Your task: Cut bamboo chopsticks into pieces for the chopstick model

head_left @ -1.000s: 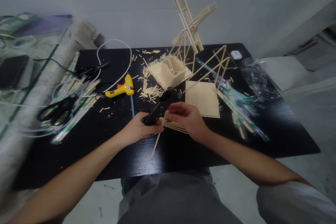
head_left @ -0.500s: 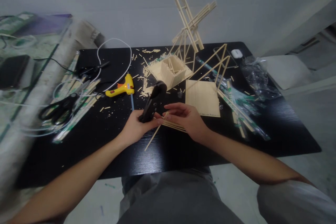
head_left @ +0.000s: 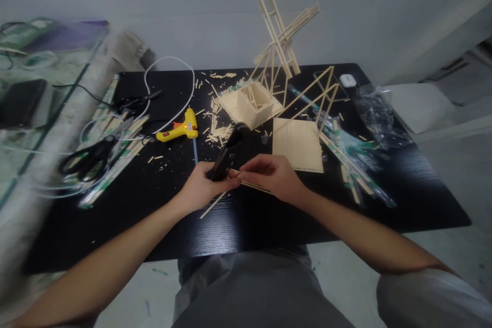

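My left hand (head_left: 200,187) is closed round a black tool (head_left: 226,156) with a looped upper end that looks like a scissor handle; its blades do not show. The left thumb and fingers also press at a thin wooden stick (head_left: 212,206), which slants down toward the table's front edge. Fingertips almost touching the left thumb, my right hand (head_left: 279,177) is pinched closed on thin wooden sticks (head_left: 255,186) running under its palm. Where the sticks meet is hidden by my fingers.
A yellow glue gun (head_left: 180,127) lies left of my hands, with black scissors (head_left: 90,159) beyond it. Behind stand a stick windmill model (head_left: 279,41) and a wooden box (head_left: 253,107). A wooden panel (head_left: 298,146) and wrapped sticks (head_left: 351,159) lie to the right.
My right fingers have closed in toward the left thumb. The slanted stick has swung lower and slightly left, its upper part now behind my fingers.
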The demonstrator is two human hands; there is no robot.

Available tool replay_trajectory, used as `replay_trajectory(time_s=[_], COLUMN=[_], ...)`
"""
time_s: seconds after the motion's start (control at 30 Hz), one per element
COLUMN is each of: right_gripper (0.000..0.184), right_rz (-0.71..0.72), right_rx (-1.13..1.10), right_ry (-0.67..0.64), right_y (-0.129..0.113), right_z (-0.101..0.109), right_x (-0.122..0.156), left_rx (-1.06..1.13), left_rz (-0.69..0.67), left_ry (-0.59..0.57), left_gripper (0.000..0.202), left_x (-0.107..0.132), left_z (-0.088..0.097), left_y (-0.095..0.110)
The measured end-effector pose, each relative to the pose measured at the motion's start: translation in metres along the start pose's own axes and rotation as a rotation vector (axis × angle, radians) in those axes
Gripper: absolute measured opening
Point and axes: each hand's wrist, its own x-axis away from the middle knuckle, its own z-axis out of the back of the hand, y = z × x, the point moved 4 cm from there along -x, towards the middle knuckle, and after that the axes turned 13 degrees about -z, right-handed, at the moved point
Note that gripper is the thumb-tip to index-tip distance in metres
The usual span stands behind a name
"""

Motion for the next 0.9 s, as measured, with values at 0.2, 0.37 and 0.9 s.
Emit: replay_trajectory(time_s=[0.2, 0.37, 0.9], right_gripper=[0.012, 0.015, 0.034], right_rz=[-0.092, -0.185, -0.184], right_rx=[0.405, 0.431, -0.354], right_ry=[-0.321, -0.529, -0.227], right_y=[-0.008, 0.001, -0.001], right_z=[0.005, -0.004, -0.011], right_x=[0.009, 0.02, 0.003], left_rx=[0.012, 0.075, 0.387], left_rz=[0.011, 0.07, -0.114], left_ry=[-0.358, -0.514, 0.191], left_gripper=[0.01, 0.007, 0.027], left_x=[0.001, 0.008, -0.002], left_z=[-0.011, -0.021, 0.01], left_y=[0.003, 0.003, 0.0])
